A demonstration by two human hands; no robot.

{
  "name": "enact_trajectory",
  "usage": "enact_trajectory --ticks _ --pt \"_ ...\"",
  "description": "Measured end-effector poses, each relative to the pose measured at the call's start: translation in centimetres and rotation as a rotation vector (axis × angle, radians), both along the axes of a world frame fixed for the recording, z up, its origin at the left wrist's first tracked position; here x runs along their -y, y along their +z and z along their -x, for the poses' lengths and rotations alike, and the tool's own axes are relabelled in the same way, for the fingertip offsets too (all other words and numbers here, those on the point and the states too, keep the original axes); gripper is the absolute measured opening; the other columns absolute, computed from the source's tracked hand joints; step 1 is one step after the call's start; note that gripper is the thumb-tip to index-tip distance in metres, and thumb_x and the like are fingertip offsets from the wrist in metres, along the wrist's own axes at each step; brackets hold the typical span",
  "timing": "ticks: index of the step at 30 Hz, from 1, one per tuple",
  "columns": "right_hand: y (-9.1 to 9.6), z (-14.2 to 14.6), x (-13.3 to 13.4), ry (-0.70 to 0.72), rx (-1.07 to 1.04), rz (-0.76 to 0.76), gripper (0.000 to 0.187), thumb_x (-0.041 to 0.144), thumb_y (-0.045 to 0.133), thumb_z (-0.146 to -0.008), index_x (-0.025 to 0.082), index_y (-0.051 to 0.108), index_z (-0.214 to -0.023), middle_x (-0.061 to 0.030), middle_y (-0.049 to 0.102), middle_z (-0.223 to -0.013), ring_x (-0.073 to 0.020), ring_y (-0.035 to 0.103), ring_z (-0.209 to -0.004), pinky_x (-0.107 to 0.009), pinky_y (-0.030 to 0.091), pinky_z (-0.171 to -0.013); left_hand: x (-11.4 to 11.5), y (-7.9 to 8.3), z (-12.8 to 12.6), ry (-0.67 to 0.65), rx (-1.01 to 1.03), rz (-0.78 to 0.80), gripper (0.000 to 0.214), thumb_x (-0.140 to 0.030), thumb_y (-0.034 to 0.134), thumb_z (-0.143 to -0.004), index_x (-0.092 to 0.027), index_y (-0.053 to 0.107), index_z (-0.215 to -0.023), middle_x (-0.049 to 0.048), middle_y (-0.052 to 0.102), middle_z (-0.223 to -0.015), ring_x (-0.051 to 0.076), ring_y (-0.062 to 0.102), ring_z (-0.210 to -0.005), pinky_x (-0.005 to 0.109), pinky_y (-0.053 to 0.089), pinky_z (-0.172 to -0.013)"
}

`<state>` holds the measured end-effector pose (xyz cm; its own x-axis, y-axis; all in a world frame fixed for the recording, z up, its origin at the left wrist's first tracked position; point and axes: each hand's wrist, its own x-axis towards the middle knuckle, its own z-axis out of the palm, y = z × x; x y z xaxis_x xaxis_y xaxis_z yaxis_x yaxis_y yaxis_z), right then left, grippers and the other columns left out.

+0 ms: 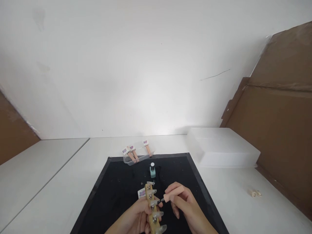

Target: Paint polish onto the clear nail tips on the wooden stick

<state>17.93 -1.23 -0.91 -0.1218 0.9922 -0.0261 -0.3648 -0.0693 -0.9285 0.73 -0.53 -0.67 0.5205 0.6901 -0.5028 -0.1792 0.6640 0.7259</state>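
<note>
My left hand (141, 213) is closed round a wooden strip (153, 217) that carries several clear false nail tips along one side. My right hand (184, 203) pinches the peach handle of a nail polish brush (174, 194). Its dark bristle end touches, or nearly touches, one of the nail tips (154, 202) near the strip's middle. Just beyond the strip stands a small bottle with teal contents (152, 172) and a white-topped dark cap. A white label card (141, 193) lies partly hidden behind the strip.
At the mat's far edge, a clear plastic tray (141, 158) holds several peach-handled pieces with white labelled ends (131, 156). The black mat (114, 185) covers the middle of the white table. A white box (224, 146) stands at the right, with small beige rings (254, 194) nearer.
</note>
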Motion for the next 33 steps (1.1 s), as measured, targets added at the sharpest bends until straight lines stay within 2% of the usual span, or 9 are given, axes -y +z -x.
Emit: enact_trajectory --ticks 8,11,13,17,23,28,33 --pt "0.1 -0.1 0.1 -0.068 0.02 0.057 0.015 0.025 0.068 -0.069 0.014 0.065 -0.06 -0.0008 0.059 -0.077 -0.0025 0.037 -0.037 -0.019 0.028 -0.038 -0.2 -0.2 0.0 0.008 0.005 0.013 0.031 -0.02 0.051 -0.054 -0.012 0.059 -0.084 0.0024 0.062 -0.06 0.008 0.049 -0.041 0.017 0.03 -0.037" --pt "0.2 -0.1 0.1 -0.068 -0.02 0.063 0.015 0.028 0.069 -0.069 0.014 0.066 -0.066 0.001 0.057 -0.067 -0.0031 0.036 -0.037 -0.02 0.028 -0.039 -0.2 -0.3 0.0 0.005 0.002 0.0 0.031 -0.019 0.05 -0.054 -0.012 0.059 -0.083 0.0021 0.061 -0.06 0.007 0.048 -0.041 0.016 0.029 -0.037" --pt "0.2 -0.1 0.2 -0.058 -0.052 0.041 0.019 0.032 0.07 -0.069 0.014 0.066 -0.068 0.0002 0.058 -0.068 -0.0032 0.036 -0.037 -0.02 0.028 -0.039 -0.2 -0.5 0.0 0.002 -0.019 -0.031 0.032 -0.02 0.05 -0.055 -0.012 0.058 -0.084 0.0016 0.061 -0.06 0.007 0.047 -0.039 0.017 0.031 -0.037" --pt "-0.2 -0.2 0.2 -0.015 -0.04 -0.06 0.026 0.039 0.07 -0.07 0.014 0.066 -0.064 -0.0033 0.06 -0.082 -0.0025 0.038 -0.038 -0.02 0.029 -0.039 0.0 -0.8 -0.1 0.01 -0.086 -0.063 0.031 -0.019 0.05 -0.054 -0.014 0.055 -0.085 -0.0006 0.06 -0.059 0.007 0.047 -0.038 0.019 0.035 -0.039" --pt "-0.9 -0.1 0.2 0.03 0.055 -0.257 0.019 0.035 0.066 -0.077 0.019 0.071 -0.066 -0.0034 0.062 -0.079 -0.005 0.041 -0.042 -0.021 0.033 -0.04 -0.1 -0.8 -0.4 -0.002 -0.11 -0.077 0.028 -0.023 0.055 -0.059 -0.016 0.052 -0.086 -0.004 0.055 -0.054 0.007 0.045 -0.036 0.02 0.037 -0.04" --pt "-1.2 0.0 0.4 -0.086 0.176 -0.408 0.02 0.036 0.063 -0.079 0.021 0.07 -0.068 -0.0059 0.064 -0.077 -0.0149 0.056 -0.059 -0.027 0.043 -0.052 0.1 -0.8 -0.7 0.011 -0.204 -0.134 0.026 -0.025 0.059 -0.063 -0.017 0.05 -0.086 -0.0039 0.055 -0.055 0.007 0.047 -0.038 0.021 0.041 -0.043" --pt "-1.1 0.1 0.5 -0.167 0.243 -0.502 0.018 0.031 0.061 -0.081 0.023 0.07 -0.068 -0.0067 0.066 -0.075 -0.018 0.059 -0.063 -0.028 0.044 -0.054 -0.2 -1.3 -1.0 -0.04 -0.292 -0.293 0.035 -0.032 0.064 -0.065 -0.017 0.05 -0.092 -0.0034 0.054 -0.061 0.008 0.05 -0.041 0.021 0.041 -0.041"
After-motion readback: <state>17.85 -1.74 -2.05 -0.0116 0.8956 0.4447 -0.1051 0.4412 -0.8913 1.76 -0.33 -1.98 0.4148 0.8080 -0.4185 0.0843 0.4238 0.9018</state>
